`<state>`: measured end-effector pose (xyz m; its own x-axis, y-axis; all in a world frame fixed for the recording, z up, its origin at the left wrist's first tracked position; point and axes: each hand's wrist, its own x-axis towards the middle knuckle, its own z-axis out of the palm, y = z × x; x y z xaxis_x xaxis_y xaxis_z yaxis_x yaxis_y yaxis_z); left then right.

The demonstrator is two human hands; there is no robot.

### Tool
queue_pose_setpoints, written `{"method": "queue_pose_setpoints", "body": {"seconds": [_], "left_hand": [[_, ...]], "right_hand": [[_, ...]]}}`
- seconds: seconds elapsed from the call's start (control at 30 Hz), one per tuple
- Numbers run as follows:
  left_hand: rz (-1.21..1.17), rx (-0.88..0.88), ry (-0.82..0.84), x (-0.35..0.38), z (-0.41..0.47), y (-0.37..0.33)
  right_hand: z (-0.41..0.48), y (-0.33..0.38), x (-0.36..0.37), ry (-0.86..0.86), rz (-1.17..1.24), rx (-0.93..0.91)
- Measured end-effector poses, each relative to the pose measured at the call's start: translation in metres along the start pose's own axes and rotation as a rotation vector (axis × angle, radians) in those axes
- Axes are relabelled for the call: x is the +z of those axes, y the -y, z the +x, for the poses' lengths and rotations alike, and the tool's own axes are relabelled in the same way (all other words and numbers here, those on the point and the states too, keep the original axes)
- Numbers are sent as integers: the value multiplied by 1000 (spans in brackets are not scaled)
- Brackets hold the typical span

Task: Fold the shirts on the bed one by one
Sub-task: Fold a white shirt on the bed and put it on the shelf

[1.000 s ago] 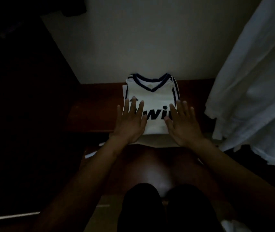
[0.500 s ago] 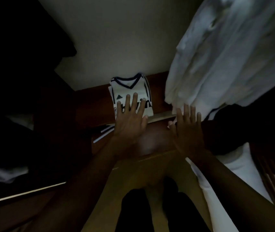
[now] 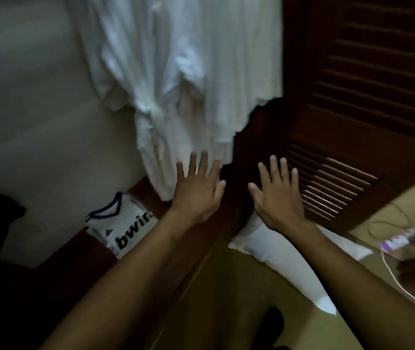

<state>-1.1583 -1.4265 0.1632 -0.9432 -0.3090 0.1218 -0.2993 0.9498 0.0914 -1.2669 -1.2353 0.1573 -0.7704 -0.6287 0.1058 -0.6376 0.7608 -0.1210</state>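
Dim, soft light; the hanging white crumpled cloth (image 3: 176,72) and pale plain wall (image 3: 37,109) show brightest, while the lower left corner sinks into black. Blur smears the cloth's folds and the dark louvred wooden door (image 3: 352,97). Lettering on the folded white jersey (image 3: 130,223) is legible.
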Motion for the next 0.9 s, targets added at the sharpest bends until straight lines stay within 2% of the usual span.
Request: {"method": "queue_pose_setpoints", "body": {"seconds": [0.3,0.43,0.7,0.9], "left_hand": [[16,520,64,-12,-6,-249],[-14,840,71,-14,-57,-405],[-169,1352,62,-11,-265,-681],[-277,1715,160,-13,-450,-811]], "right_hand": [[-198,-167,-73,-67,-46,574],[-342,-239,-106,-118,-63,854],[-660,-303,-144,-167,-179,1369],[-862,-287,-165,-230,-242,1733]]}}
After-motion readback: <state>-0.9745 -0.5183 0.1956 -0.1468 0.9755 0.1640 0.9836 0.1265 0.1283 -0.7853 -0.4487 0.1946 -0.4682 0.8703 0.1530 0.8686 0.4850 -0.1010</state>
